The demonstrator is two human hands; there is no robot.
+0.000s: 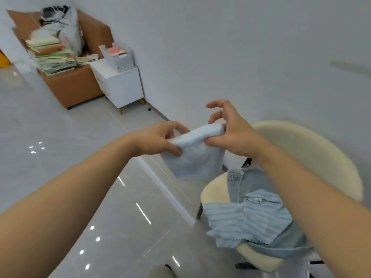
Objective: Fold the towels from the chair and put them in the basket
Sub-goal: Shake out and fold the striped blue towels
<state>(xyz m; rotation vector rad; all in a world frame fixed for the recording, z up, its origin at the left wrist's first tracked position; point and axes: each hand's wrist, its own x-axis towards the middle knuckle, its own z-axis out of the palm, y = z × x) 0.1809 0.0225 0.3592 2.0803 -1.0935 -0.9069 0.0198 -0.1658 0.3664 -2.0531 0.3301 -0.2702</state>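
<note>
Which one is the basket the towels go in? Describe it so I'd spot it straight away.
Look to the far corner, where a brown sofa stands against the wall. Beside it is a small white cabinet, and the basket sits on top. It is the only white slotted box there, with something pink inside.

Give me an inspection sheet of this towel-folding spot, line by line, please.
surface: cream chair, seat largely covered by cloth.
job's things: light blue towel held in the air; ribbed blue towels lying unfolded on the chair; white basket on a white cabinet, something pink inside.
clutter: stack of folded cloths and a bag on the brown sofa.
grips: left hand and right hand each pinch the towel's top edge.
cables: nothing seen.
surroundings: glossy grey tiled floor, white wall.
</note>
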